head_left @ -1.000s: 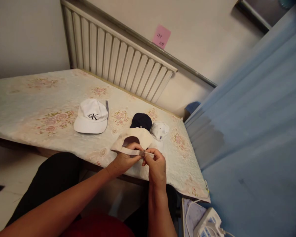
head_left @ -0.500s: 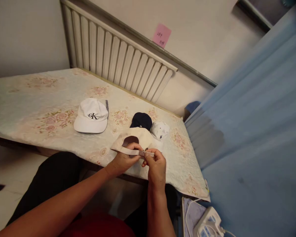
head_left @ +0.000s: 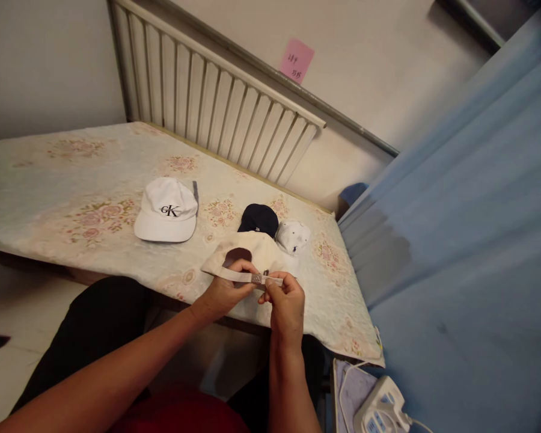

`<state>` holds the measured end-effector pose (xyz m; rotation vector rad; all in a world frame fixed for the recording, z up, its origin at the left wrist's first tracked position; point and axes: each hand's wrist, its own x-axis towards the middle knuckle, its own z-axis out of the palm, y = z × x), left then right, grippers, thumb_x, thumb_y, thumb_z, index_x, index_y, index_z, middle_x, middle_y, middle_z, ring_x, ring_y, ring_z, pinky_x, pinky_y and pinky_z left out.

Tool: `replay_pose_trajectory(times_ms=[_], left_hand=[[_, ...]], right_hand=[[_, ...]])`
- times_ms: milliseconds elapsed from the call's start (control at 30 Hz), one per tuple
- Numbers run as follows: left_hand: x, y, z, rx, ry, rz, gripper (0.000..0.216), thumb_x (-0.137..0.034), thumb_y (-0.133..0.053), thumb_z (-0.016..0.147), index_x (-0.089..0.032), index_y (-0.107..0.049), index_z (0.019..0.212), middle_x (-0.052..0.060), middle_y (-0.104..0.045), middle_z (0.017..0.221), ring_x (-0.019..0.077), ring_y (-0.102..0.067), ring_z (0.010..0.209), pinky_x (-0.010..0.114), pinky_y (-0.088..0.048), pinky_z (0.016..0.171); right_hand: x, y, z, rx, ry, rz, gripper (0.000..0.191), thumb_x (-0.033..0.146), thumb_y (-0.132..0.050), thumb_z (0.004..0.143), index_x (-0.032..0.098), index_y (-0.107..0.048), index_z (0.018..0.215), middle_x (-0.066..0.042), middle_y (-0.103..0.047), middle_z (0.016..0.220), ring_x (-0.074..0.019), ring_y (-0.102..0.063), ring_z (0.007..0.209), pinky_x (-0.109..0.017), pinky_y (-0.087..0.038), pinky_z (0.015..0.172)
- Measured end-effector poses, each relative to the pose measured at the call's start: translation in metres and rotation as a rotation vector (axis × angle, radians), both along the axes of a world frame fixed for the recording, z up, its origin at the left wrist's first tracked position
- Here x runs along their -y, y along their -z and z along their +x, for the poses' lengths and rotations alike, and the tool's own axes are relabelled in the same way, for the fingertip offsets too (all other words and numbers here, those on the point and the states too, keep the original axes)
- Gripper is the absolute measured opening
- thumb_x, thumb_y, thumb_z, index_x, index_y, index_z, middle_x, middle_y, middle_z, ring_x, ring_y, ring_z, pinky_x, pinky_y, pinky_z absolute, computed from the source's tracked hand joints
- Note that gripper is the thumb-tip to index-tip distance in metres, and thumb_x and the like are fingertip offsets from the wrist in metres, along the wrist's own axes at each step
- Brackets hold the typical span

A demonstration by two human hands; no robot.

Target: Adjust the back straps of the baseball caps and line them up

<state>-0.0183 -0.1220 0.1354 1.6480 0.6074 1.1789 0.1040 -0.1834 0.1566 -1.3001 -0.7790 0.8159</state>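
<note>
A cream baseball cap [head_left: 264,249] is held at the table's near edge, its back strap toward me. My left hand [head_left: 229,288] pinches the strap [head_left: 237,276] just left of a small metal buckle [head_left: 256,279]. On the buckle's other side, my right hand [head_left: 286,300] grips the strap's end between thumb and fingers. Directly behind lies a navy cap [head_left: 258,219], partly covered by the cream one. Beside it sits a white cap [head_left: 293,236] with a small dark logo. Farther left rests a white cap with black letters [head_left: 166,210].
A floral cloth covers the table [head_left: 117,180]. Along the wall behind stands a white radiator [head_left: 216,102], with a pink note [head_left: 297,60] above. A blue curtain [head_left: 455,240] hangs at the right. A power strip [head_left: 383,409] with cables lies low right.
The buckle has shifted slightly left along with my left fingers, and a little more strap shows between it and my right fingers. The other caps stay where they were.
</note>
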Motion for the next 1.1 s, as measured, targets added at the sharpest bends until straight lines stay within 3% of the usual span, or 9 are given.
replay_pose_trajectory(times_ms=[533,767,900,1100], left_hand=[[-0.003,0.001,-0.004,-0.041,0.009,0.011,0.014,-0.011,-0.057,0.075,-0.018,-0.058,0.086,0.001,-0.060,0.082,0.0143,-0.055,0.077,0.027,-0.044,0.071],[-0.005,0.005,-0.007,0.052,0.090,-0.153,0.018,-0.023,-0.066,0.074,-0.019,-0.058,0.089,0.000,-0.057,0.084,0.0140,-0.054,0.077,0.026,-0.043,0.068],[-0.003,0.007,-0.006,0.069,0.035,-0.244,0.013,-0.028,-0.063,0.078,-0.019,-0.056,0.086,-0.002,-0.052,0.076,0.0120,-0.049,0.070,0.024,-0.040,0.065],[0.005,0.005,-0.002,0.170,0.033,-0.365,0.016,-0.026,-0.065,0.076,-0.020,-0.055,0.086,-0.003,-0.053,0.077,0.0115,-0.050,0.070,0.023,-0.040,0.063]], right_hand=[[0.000,-0.002,-0.003,-0.050,-0.004,0.003,0.012,0.022,-0.065,0.069,0.015,-0.059,0.076,0.009,-0.053,0.044,-0.0090,-0.053,0.038,-0.020,-0.043,0.045],[0.002,0.000,-0.008,-0.138,0.080,0.056,0.023,0.023,-0.068,0.069,0.016,-0.056,0.087,0.008,-0.058,0.053,-0.0087,-0.055,0.042,-0.022,-0.048,0.050],[0.007,0.012,-0.013,-0.173,0.134,0.054,0.024,0.024,-0.069,0.069,0.017,-0.054,0.086,0.009,-0.056,0.056,-0.0074,-0.054,0.043,-0.021,-0.047,0.049],[0.008,0.030,-0.021,-0.318,-0.078,0.027,0.023,0.026,-0.072,0.066,0.016,-0.059,0.081,0.008,-0.055,0.055,-0.0056,-0.048,0.040,-0.019,-0.042,0.043]])
